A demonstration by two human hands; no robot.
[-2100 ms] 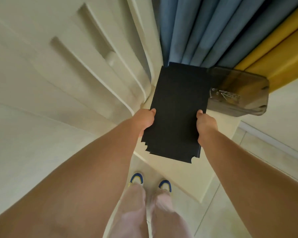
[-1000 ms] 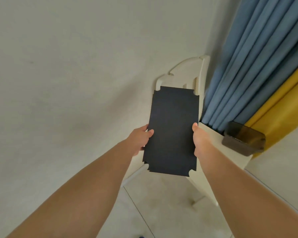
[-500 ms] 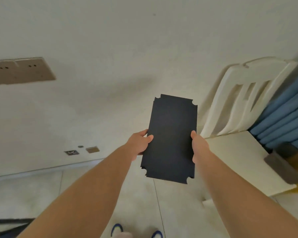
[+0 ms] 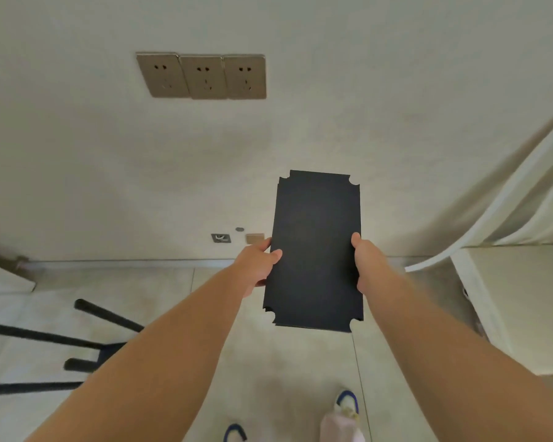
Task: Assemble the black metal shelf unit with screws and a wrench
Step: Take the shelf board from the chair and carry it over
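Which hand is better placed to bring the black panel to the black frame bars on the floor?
Left, probably. The black frame bars lie on the floor at the person's left, nearest the left hand. The right hand grips the black panel on the far edge, beside the white chair.

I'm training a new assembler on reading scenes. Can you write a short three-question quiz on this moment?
1. True or false: the black shelf panel lies flat on the floor.
2. Which hands hold the panel? A) left only B) right only C) both
3. Fill in: the black frame legs lie on the floor to the person's ____.

Key
1. False: it is held in the air.
2. C: the left hand grips the left edge and the right hand the right edge.
3. Left.
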